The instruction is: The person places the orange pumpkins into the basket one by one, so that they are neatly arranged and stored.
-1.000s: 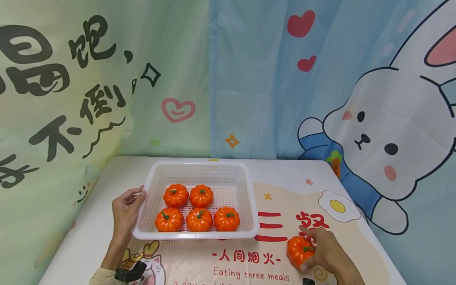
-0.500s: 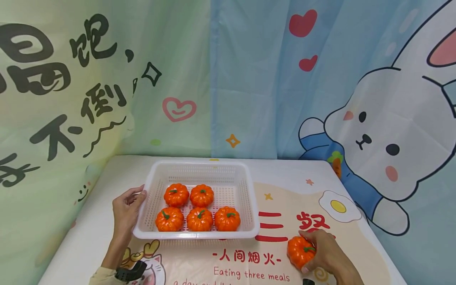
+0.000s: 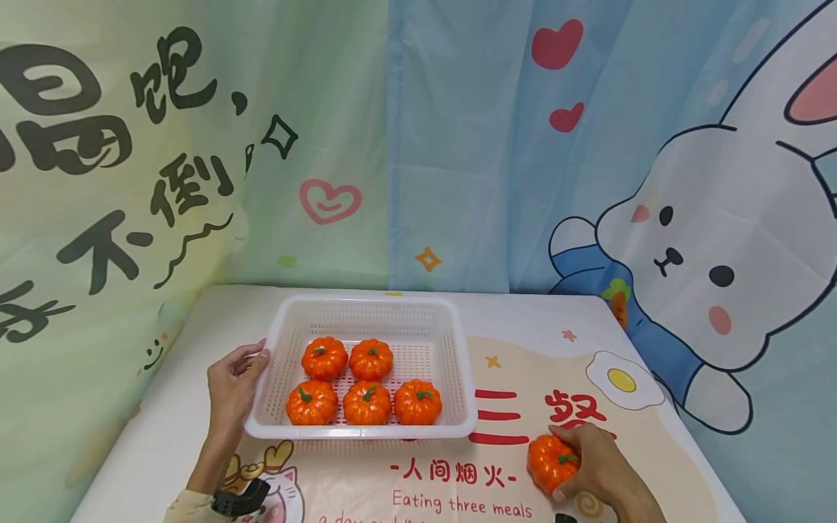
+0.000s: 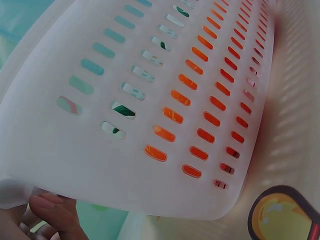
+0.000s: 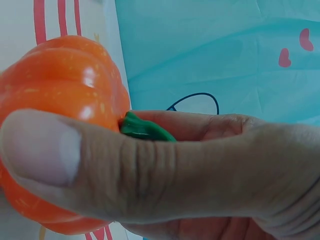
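A white perforated plastic basket (image 3: 461, 385) stands on the table, with several small orange pumpkins (image 3: 366, 403) inside. My left hand (image 3: 232, 385) grips the basket's left rim; in the left wrist view its thumb (image 4: 55, 215) lies at the rim's corner beside the slotted wall (image 4: 100, 170). Right of the basket, my right hand (image 3: 601, 461) holds another pumpkin (image 3: 548, 463) with a green stem, low over the table. Close up in the right wrist view, the thumb (image 5: 125, 165) presses across this pumpkin (image 5: 65, 75), and the other fingers are mostly hidden behind it.
A printed cloth (image 3: 451, 501) with red lettering and a fried-egg picture (image 3: 621, 379) covers the table. Behind its back edge hangs a curtain (image 3: 451, 145) printed with a rabbit and hearts. A dark band (image 3: 240, 500) is on the left wrist.
The right hand's fingers have come in closer around the pumpkin since a second ago. The left hand and the basket have stayed in place.
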Available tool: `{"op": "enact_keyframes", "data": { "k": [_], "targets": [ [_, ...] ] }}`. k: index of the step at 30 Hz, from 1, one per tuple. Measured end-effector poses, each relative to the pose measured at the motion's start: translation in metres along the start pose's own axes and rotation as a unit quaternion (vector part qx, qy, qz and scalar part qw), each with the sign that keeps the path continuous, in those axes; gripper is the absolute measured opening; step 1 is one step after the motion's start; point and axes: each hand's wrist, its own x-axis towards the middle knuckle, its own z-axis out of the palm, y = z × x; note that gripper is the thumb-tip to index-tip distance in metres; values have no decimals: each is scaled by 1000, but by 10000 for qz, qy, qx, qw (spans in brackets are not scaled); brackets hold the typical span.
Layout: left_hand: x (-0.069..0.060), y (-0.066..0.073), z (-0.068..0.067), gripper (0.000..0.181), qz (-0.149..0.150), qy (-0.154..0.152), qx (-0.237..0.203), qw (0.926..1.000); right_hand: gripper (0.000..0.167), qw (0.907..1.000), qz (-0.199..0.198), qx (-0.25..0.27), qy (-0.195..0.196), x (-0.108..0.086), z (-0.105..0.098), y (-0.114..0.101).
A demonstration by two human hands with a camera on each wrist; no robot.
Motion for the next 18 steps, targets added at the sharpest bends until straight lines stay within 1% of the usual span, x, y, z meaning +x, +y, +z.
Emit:
{"op": "enact_keyframes", "data": {
  "k": [8, 10, 14, 18],
  "targets": [
    [0, 0, 0, 38, 13, -29, -67, 10000, 104, 9999, -87, -26, 86, -1, 0, 1],
    [-1, 1, 0, 38, 30, -16, -74, 10000, 105, 9999, -43, -33, 92, -1, 0, 1],
    [-2, 2, 0, 37, 40, 8, -129, 9999, 105, 9999, -51, -98, 69, -1, 0, 2],
    [-2, 2, 0, 36, 44, 17, -179, 9998, 103, 9998, -104, -103, 135, -2, 0, 0]
  ]
}}
